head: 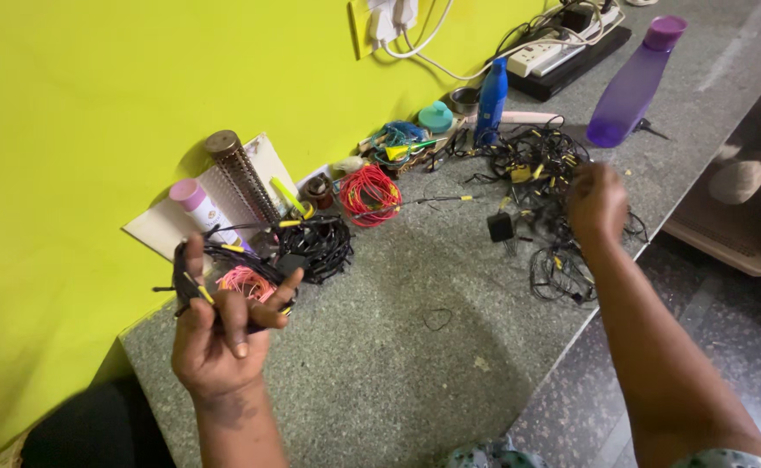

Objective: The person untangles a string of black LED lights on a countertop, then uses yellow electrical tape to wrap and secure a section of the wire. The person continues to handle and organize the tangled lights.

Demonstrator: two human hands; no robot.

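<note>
Left hand (220, 334) raised over grey speckled stone counter (380, 364), fingers closed round small bundle of black wires with yellow tips (191, 282), coil kept upright near pink wire coil (246, 282). Right hand (597, 204) reaches into tangled heap of black wires (541, 169) at counter's far edge; blurred, fingers bent, grasp cannot be told. Judgement: draw one strand slowly, keep bundle gripped firm, avoid snagging neighbouring loops.
</note>
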